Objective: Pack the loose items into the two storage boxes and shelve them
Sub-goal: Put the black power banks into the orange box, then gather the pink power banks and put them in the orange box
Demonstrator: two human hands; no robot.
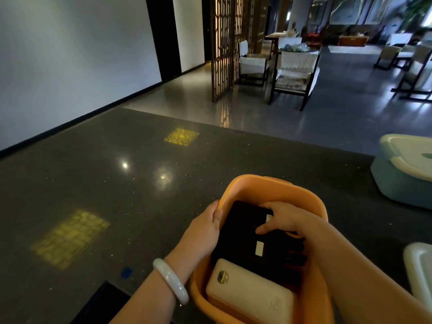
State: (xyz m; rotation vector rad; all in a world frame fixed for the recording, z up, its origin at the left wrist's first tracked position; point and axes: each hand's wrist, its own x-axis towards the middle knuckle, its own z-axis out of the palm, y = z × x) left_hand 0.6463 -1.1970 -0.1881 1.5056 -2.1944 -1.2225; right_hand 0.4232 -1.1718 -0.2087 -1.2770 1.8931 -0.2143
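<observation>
left hand [205,228] grips the orange box [275,188] rim, right hand [284,218] presses black cases [245,232] in beside the power bank [250,293]; lidding and shelving remain.

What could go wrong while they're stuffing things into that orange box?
The black items under the right hand sit high and tilted against the cream power bank, so a lid may not close flat. The left hand grips only one rim of the orange box, so a hard push might tip or slide it on the glossy counter. The teal box sits near the counter's far edge and could get nudged.
</observation>
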